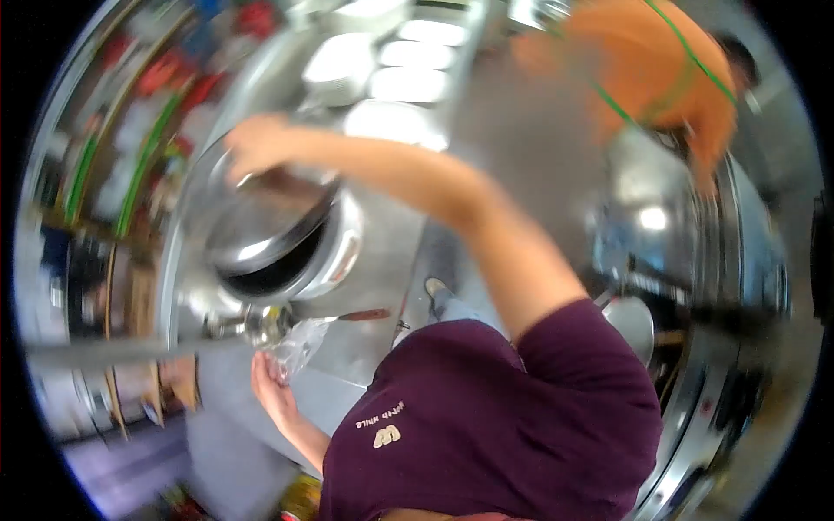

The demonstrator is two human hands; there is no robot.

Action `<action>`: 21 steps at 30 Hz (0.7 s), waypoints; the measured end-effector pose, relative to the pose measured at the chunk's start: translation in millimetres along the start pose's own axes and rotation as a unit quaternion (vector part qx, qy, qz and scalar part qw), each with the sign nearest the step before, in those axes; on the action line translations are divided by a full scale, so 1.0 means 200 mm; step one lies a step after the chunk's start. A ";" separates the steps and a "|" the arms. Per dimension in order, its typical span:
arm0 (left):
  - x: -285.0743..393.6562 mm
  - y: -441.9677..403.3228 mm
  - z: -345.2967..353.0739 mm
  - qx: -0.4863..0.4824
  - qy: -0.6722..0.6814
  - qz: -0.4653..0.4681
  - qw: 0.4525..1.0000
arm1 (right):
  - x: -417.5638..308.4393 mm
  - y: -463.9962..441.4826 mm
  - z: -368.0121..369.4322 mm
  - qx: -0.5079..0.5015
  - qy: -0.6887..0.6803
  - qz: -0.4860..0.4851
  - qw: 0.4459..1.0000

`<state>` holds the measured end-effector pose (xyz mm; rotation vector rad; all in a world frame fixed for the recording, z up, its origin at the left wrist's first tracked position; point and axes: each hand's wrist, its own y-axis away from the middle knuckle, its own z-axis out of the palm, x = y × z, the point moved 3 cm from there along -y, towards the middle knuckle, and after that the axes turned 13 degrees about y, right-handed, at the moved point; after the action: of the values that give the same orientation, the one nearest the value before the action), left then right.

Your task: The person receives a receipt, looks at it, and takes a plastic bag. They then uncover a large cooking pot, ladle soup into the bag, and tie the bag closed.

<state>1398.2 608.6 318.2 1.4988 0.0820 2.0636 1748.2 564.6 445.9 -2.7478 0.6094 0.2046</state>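
Observation:
My right hand is stretched across to the far side, its fingers closed around the top of a clear, rimmed lid. The lid is tilted over a wide white-sided pot, and dark contents show beneath its edge. Motion blurs the hand and lid. Lower down, my left hand holds a clear plastic bag by its edge. Just beyond the bag stand a shiny metal container and a utensil with a reddish-brown handle, both on the steel counter.
Stacked white containers and white trays stand at the counter's far end. Shelves full of goods line the left. A person in an orange top is at the right, near metal kitchen equipment.

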 end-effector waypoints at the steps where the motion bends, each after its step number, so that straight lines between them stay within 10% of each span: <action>1: 0.01 0.01 -0.03 0.003 0.009 0.004 1.000 | 0.08 -0.09 0.06 -0.008 -0.024 -0.010 1.000; 13: -0.12 0.19 -0.46 0.181 0.055 0.093 0.977 | 0.81 -0.56 0.51 -0.130 -0.353 -0.025 0.926; 21: -0.18 0.31 -0.16 0.350 0.037 0.131 0.927 | 0.91 -0.64 0.77 -0.334 -0.376 0.004 0.864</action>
<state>1351.3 547.9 299.3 1.9154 0.7577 2.4509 1955.8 655.6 299.3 -2.8844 0.3505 1.6679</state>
